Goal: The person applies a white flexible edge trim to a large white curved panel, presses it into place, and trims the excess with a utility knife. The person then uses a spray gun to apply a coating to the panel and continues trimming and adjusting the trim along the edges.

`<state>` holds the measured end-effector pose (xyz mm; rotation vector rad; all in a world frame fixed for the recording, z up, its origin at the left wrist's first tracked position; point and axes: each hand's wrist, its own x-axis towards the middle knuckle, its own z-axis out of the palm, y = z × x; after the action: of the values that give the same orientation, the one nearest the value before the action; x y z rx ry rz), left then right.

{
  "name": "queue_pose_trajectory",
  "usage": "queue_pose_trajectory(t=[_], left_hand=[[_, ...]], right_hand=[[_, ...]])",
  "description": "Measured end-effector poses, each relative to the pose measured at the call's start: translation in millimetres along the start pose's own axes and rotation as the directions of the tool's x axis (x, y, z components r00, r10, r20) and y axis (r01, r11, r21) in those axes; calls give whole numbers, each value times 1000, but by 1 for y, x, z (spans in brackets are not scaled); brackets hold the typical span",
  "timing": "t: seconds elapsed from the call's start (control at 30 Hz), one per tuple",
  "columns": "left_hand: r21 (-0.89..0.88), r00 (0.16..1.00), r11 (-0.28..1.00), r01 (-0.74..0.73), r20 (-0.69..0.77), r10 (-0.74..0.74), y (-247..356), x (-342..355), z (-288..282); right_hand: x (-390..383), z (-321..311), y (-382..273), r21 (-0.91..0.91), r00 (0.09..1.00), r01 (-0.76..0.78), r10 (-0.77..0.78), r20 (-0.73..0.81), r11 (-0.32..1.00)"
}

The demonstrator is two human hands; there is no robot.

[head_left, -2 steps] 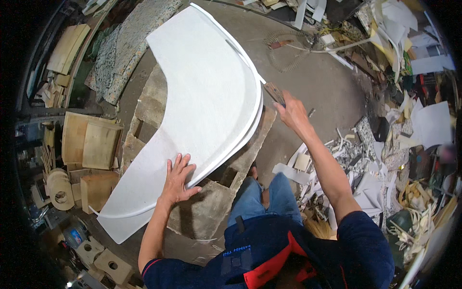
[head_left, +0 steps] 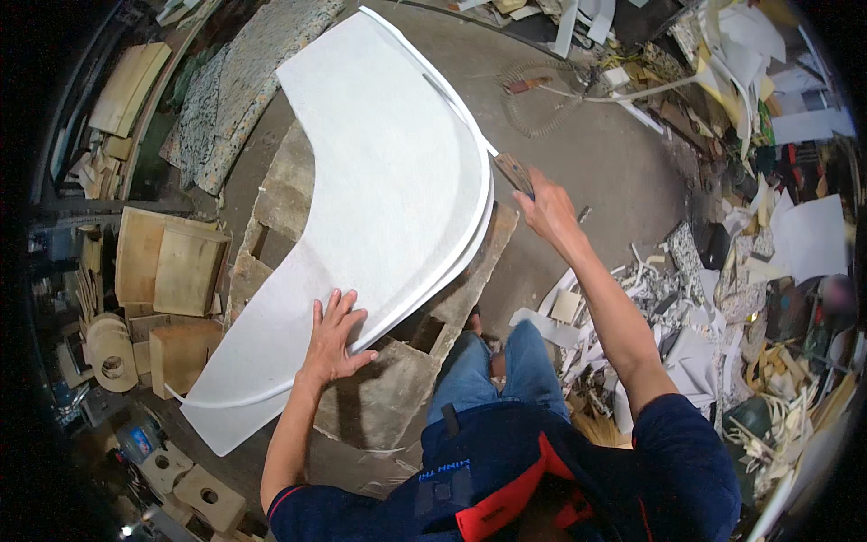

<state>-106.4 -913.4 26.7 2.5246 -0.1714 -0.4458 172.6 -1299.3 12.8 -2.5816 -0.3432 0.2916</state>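
Note:
A large white curved panel with a raised pale rim lies across a rough, stained work stand. My left hand rests on the panel near its lower right edge, fingers spread and palm down. At the panel's outer curve, my right hand is closed round the wooden handle of what looks like a long-bladed knife. Its thin blade appears to run up along the rim, with a narrow grey part showing over the white surface. Part of the blade cannot be made out against the white.
White and speckled foam offcuts are heaped on the right. Wooden boxes and round foam pieces stand at the left. Speckled foam slabs lean at the far left. A coiled hose lies on the floor beyond the right hand.

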Motion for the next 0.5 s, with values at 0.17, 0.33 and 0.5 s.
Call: queue_pose_trajectory(t=[0.17,0.33,0.5], left_hand=[[-50,962,996,71,-262,-82,19,33,-6],[-64,733,998,-24,-679,-26,61,148,14],[-154,716,940,306,-613,-333,150,285,29]], right_hand=[[61,0,-3,31,998,59,-58,-21,998],[119,-2,-9,-8,994,108,-107,26,994],[175,-7,-29,-12,984,173,-172,54,985]])
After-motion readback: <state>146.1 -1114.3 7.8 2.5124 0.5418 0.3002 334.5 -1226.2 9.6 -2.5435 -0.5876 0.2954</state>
